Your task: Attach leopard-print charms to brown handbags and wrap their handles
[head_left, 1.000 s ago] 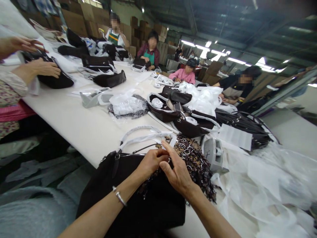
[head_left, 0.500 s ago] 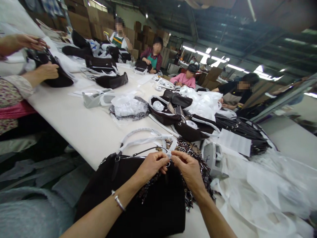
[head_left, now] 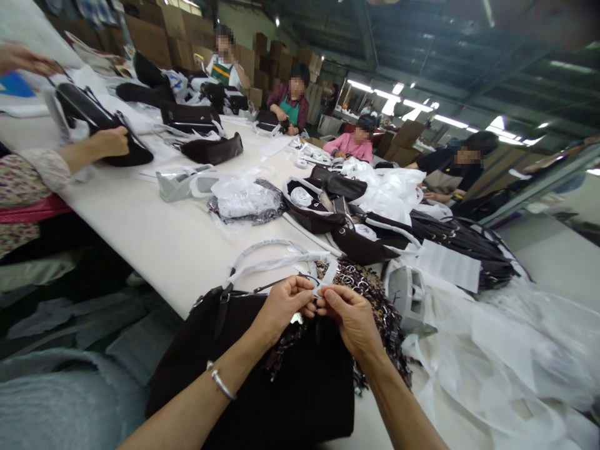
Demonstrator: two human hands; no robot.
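Observation:
A large black handbag (head_left: 253,394) stands at the near edge in front of me, its handles (head_left: 272,259) wrapped in white paper. Above its top, my left hand (head_left: 285,309) and my right hand (head_left: 344,312) meet, fingertips pinched together at the base of the right-hand end of the wrapping. White wrapping shows between them; any smaller piece in the pinch is hidden by the fingers. Behind and beside my right hand lies a heap of dark charms with metal rings (head_left: 375,294), some of it hanging over the bag.
A grey tape dispenser (head_left: 407,300) stands right of the heap, near white wrapping sheets (head_left: 497,350). Further back are several dark bags (head_left: 314,212) and a plastic-wrapped bundle (head_left: 246,200). At left, a co-worker's hand (head_left: 110,142) holds a black bag; other people sit around the table (head_left: 140,231).
My fingertips have come closer together, the right hand shifting slightly left and curling more. At left, the co-worker's hands and black bag have moved, the bag now tilted and further right.

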